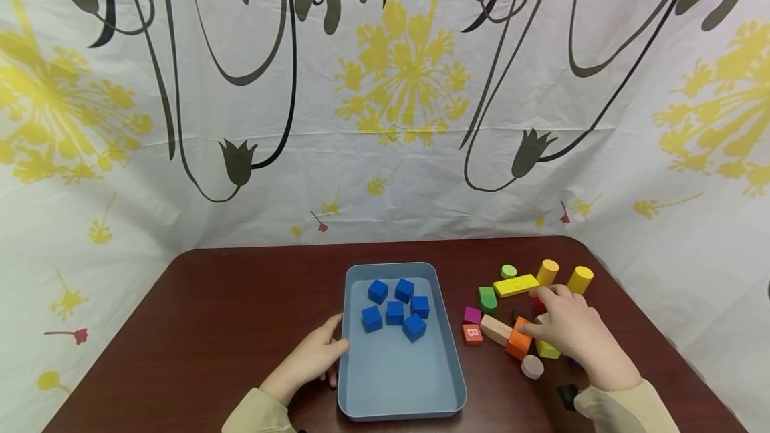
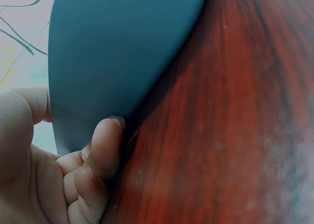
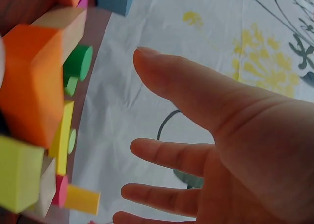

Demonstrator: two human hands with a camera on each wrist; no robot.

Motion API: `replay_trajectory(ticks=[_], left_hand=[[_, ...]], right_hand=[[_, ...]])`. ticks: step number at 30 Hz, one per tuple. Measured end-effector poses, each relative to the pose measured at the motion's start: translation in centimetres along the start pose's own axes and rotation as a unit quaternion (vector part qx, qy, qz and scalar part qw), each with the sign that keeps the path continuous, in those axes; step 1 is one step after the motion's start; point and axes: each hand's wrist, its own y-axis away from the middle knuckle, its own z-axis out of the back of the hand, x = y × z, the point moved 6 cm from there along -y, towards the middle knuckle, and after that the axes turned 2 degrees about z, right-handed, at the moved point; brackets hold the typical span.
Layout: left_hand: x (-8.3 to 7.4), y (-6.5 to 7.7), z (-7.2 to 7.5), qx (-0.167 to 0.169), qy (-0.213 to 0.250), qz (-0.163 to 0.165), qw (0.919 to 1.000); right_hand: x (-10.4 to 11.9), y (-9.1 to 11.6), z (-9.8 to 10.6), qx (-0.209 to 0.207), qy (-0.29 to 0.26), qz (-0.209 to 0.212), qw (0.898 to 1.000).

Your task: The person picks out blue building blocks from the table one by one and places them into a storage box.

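Note:
My left hand (image 1: 309,354) grips the left side of a blue-grey tray (image 1: 400,383), thumb at the rim and fingers against the outer wall. In the left wrist view, the tray's wall (image 2: 117,57) stands between the thumb and the curled fingers. Several blue cubes (image 1: 395,313) sit in the tray's far half. Over the pile of colored blocks, my right hand (image 1: 574,329) spreads its thumb and fingers, holding nothing. Below it lie an orange block (image 3: 34,77), a yellow-green block (image 3: 17,175) and a plain wooden block (image 1: 496,330), partly hidden from the head camera.
Around the pile lie a yellow bar (image 1: 516,285), two yellow cylinders (image 1: 547,272), a green arched block (image 1: 487,300), a magenta block (image 1: 472,315), a red letter block (image 1: 472,335) and a pale disc (image 1: 532,367). A patterned cloth (image 1: 361,186) hangs behind the dark wooden table (image 1: 240,313).

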Motion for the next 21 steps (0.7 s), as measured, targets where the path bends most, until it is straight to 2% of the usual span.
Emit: replay_trajectory(ticks=[8, 15, 21], left_hand=[[0.0, 0.0, -0.1, 0.002, 0.003, 0.001, 1.0], [0.0, 0.0, 0.0, 0.001, 0.002, -0.003, 1.0], [-0.1, 0.0, 0.0, 0.0, 0.001, -0.002, 1.0]], right_hand=[[-2.5, 0.8, -0.4, 0.034, -0.01, -0.039, 0.999], [-3.9, 1.1, -0.6, 0.043, -0.017, -0.047, 0.998], [-5.1, 1.2, -1.2, 0.076, -0.024, -0.054, 0.995]])
